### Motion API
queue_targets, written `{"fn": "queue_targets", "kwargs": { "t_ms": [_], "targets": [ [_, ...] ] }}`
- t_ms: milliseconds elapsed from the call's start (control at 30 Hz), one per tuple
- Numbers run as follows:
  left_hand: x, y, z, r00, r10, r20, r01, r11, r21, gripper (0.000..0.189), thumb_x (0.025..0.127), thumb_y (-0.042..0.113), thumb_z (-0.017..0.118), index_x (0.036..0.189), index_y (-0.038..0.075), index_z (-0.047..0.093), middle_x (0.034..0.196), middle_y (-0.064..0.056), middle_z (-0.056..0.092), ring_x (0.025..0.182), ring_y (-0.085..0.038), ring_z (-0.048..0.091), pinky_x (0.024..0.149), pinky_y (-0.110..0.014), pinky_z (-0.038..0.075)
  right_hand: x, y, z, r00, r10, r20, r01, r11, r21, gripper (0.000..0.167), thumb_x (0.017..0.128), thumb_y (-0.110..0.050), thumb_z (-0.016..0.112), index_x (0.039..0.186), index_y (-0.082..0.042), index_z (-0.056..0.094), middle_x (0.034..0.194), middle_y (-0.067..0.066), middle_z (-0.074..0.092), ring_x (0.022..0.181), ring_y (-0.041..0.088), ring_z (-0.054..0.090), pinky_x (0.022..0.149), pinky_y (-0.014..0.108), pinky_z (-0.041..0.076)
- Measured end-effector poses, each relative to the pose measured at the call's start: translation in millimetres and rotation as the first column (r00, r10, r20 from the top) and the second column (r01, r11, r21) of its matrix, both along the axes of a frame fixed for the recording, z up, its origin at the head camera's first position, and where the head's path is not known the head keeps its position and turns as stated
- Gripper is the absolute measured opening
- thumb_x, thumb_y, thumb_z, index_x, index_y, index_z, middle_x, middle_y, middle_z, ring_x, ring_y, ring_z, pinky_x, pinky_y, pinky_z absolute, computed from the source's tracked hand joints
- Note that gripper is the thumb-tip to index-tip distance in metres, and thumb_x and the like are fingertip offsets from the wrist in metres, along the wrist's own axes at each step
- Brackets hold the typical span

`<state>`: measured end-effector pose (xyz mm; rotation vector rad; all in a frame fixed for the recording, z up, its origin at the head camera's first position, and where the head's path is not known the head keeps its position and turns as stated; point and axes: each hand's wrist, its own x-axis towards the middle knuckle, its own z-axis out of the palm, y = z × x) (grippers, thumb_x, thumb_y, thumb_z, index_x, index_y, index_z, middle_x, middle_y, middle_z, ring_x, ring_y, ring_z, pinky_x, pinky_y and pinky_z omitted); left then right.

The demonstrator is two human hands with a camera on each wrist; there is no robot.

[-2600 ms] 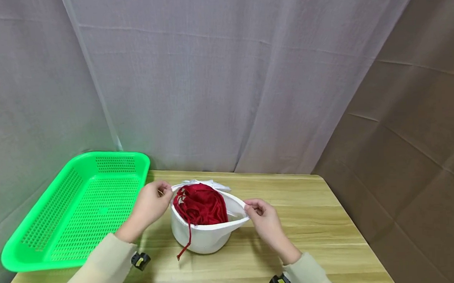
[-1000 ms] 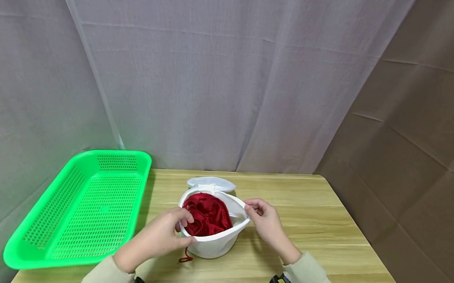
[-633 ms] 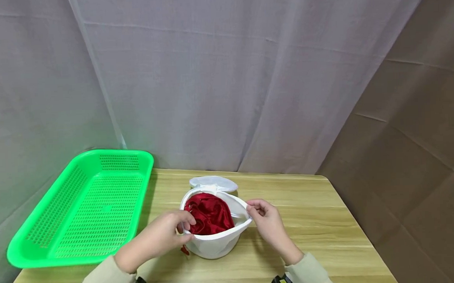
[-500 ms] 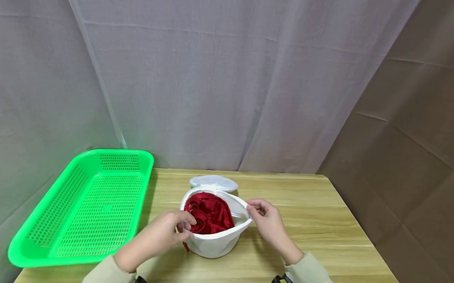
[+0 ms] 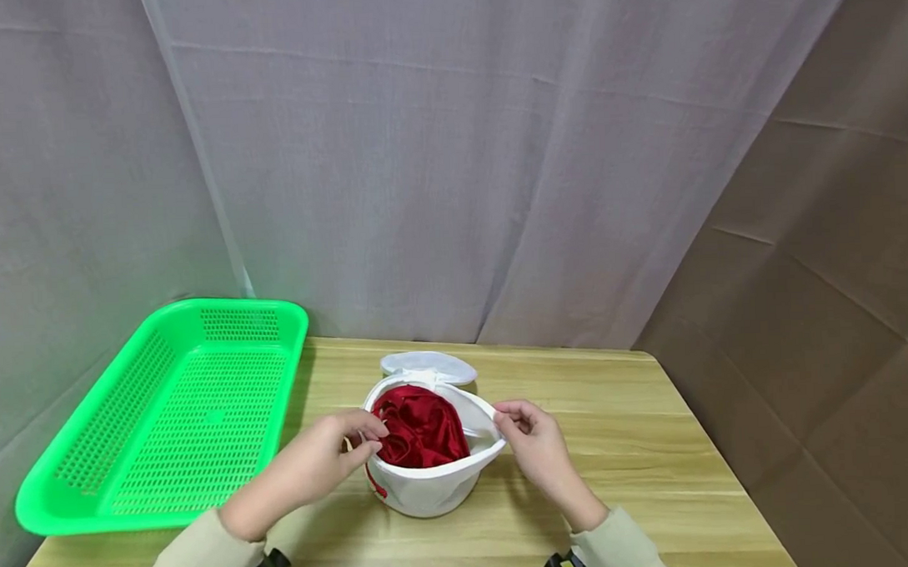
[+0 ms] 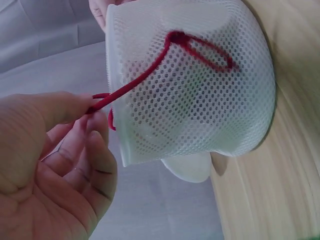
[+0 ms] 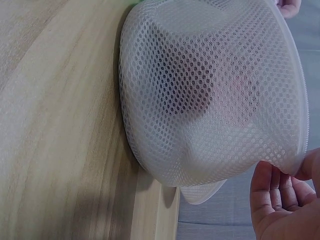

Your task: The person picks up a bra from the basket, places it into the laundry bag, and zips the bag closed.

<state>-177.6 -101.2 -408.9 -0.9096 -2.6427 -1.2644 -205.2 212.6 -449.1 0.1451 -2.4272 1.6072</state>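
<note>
A round white mesh laundry bag (image 5: 431, 494) stands on the wooden table, its zipped lid (image 5: 430, 368) flipped back behind it. Inside lies a bunched red satin drawstring pouch (image 5: 432, 426). My left hand (image 5: 321, 459) is at the bag's left rim; in the left wrist view its thumb and finger pinch the pouch's red cord (image 6: 139, 80). The cord's looped, knotted end hangs down outside the mesh wall. My right hand (image 5: 536, 447) pinches the zipper rim on the right, pulling it out to a point; the right wrist view has the fingers (image 7: 265, 187) under that rim.
A green perforated plastic basket (image 5: 295, 372) sits on the left of the table, beyond the left forearm. Grey curtains (image 5: 390, 169) hang close behind the table, and brown cloth (image 5: 823, 321) runs along the right side. Bare wood (image 5: 625, 444) shows right of the bag.
My left hand has gone from the bag's back-left rim to its near-left side and now pinches the red cord. The lid lies flatter behind, and the bag has shifted slightly right and nearer.
</note>
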Motion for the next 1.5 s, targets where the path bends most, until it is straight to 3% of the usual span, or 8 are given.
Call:
{"fn": "queue_targets", "kwargs": {
  "t_ms": [367, 500, 700, 833, 967, 1100, 1333, 1500],
  "targets": [
    [-7.8, 6.4, 15.3, 0.978, 0.073, 0.193, -0.12, 0.962, 0.243, 0.01, 0.092, 0.014, 0.066, 0.101, 0.009, 0.068, 0.088, -0.008, 0.068, 0.074, -0.018, 0.063, 0.065, -0.032, 0.054, -2.1, 1, 0.9, 1.0, 0.012, 0.014, -0.012, 1.0, -0.003, 0.009, 0.092, -0.009, 0.066, 0.099, -0.005, 0.07, 0.089, 0.008, 0.069, 0.071, 0.016, 0.06, 0.062, 0.022, 0.049],
    [-11.7, 14.8, 20.2, 0.945, 0.057, 0.323, -0.182, 0.91, 0.373, 0.016, 0.093, 0.013, 0.065, 0.105, 0.002, 0.065, 0.095, -0.016, 0.066, 0.076, -0.024, 0.066, 0.072, -0.04, 0.056, -1.3, 0, 3.9, 1.0, 0.006, 0.019, -0.006, 1.0, -0.002, 0.011, 0.092, -0.008, 0.065, 0.1, -0.002, 0.07, 0.091, 0.009, 0.069, 0.072, 0.016, 0.06, 0.062, 0.021, 0.049],
    [-16.3, 25.8, 21.1, 0.89, 0.032, 0.455, -0.299, 0.793, 0.53, 0.019, 0.093, 0.005, 0.063, 0.109, -0.004, 0.061, 0.103, -0.022, 0.062, 0.077, -0.026, 0.068, 0.076, -0.04, 0.056, 10.2, -9, 22.7, 1.0, 0.016, 0.014, -0.016, 1.0, 0.005, 0.013, 0.092, -0.001, 0.063, 0.102, 0.005, 0.068, 0.092, 0.017, 0.068, 0.072, 0.022, 0.061, 0.062, 0.02, 0.048],
    [-19.8, 30.0, 20.0, 0.88, 0.009, 0.474, -0.325, 0.74, 0.589, 0.02, 0.093, 0.002, 0.061, 0.111, -0.008, 0.058, 0.109, -0.026, 0.058, 0.079, -0.024, 0.069, 0.079, -0.04, 0.055, 17.7, -14, 35.2, 1.0, 0.021, 0.01, -0.021, 0.999, 0.025, 0.012, 0.092, 0.001, 0.062, 0.101, 0.007, 0.067, 0.091, 0.018, 0.068, 0.072, 0.022, 0.061, 0.062, 0.02, 0.049],
    [-22.4, 33.1, 18.0, 0.879, 0.0, 0.477, -0.332, 0.719, 0.611, 0.021, 0.094, 0.002, 0.06, 0.112, -0.008, 0.056, 0.11, -0.028, 0.056, 0.082, -0.025, 0.069, 0.083, -0.044, 0.053, 16.2, -13, 32.0, 1.0, 0.025, 0.008, -0.025, 1.0, 0.014, 0.011, 0.092, -0.001, 0.062, 0.101, 0.005, 0.068, 0.09, 0.015, 0.068, 0.072, 0.021, 0.061, 0.062, 0.021, 0.049],
    [-23.7, 35.9, 12.7, 0.891, 0.027, 0.454, -0.326, 0.734, 0.595, 0.018, 0.095, 0.001, 0.059, 0.111, -0.008, 0.056, 0.106, -0.026, 0.057, 0.084, -0.029, 0.068, 0.081, -0.043, 0.054, 5.0, -5, 11.0, 0.999, 0.03, 0.015, -0.03, 1.0, -0.008, 0.01, 0.092, -0.006, 0.065, 0.1, -0.003, 0.07, 0.088, 0.009, 0.068, 0.073, 0.019, 0.062, 0.062, 0.024, 0.051],
    [-22.1, 37.5, -4.7, 0.974, 0.149, 0.17, -0.202, 0.912, 0.357, 0.008, 0.09, -0.001, 0.064, 0.096, 0.003, 0.064, 0.088, -0.007, 0.063, 0.075, -0.018, 0.063, 0.068, -0.029, 0.054, 0.4, -2, -1.1, 1.0, 0.028, 0.014, -0.028, 1.0, -0.013, 0.009, 0.092, -0.009, 0.066, 0.099, -0.007, 0.07, 0.087, 0.005, 0.068, 0.071, 0.017, 0.061, 0.063, 0.024, 0.051],
    [-19.9, 35.8, -11.2, 0.976, 0.216, -0.003, -0.21, 0.954, 0.214, 0.012, 0.088, 0.003, 0.067, 0.091, 0.014, 0.065, 0.086, 0.007, 0.06, 0.076, -0.01, 0.055, 0.068, -0.027, 0.05, 0.7, -3, -1.1, 0.999, 0.034, 0.006, -0.034, 0.999, -0.01, 0.009, 0.092, -0.009, 0.066, 0.099, -0.007, 0.071, 0.087, 0.005, 0.068, 0.071, 0.017, 0.061, 0.061, 0.024, 0.051]
  ]
}}
